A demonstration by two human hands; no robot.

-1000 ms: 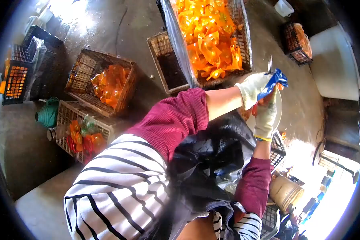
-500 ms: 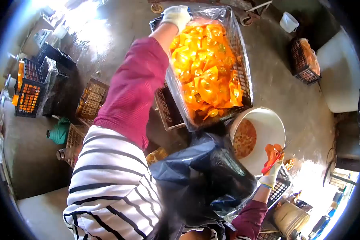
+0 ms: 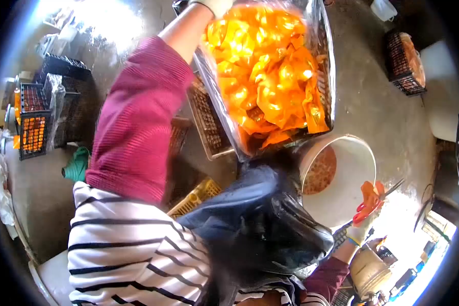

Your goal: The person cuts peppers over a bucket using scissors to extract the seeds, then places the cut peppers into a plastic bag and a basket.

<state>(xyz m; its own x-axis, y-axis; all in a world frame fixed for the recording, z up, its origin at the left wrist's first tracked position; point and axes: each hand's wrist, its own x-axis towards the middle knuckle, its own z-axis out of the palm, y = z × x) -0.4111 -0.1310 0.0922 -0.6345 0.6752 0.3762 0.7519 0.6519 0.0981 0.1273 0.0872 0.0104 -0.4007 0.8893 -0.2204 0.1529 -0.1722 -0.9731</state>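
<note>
The right hand (image 3: 361,230), gloved, grips an orange piece (image 3: 371,194) and a metal-bladed tool (image 3: 394,186) beside the rim of a white bucket (image 3: 353,176). The left hand (image 3: 215,6), cut off by the upper edge, lies at the plastic-lined crate (image 3: 329,84) heaped with glossy orange pieces (image 3: 270,76); whether its fingers are open or closed cannot be told.

orange packets (image 3: 265,84): glossy, crumpled; heaped in crate (image 3: 323,51); orange-red piece (image 3: 371,196): in right hand (image 3: 361,228)
</note>
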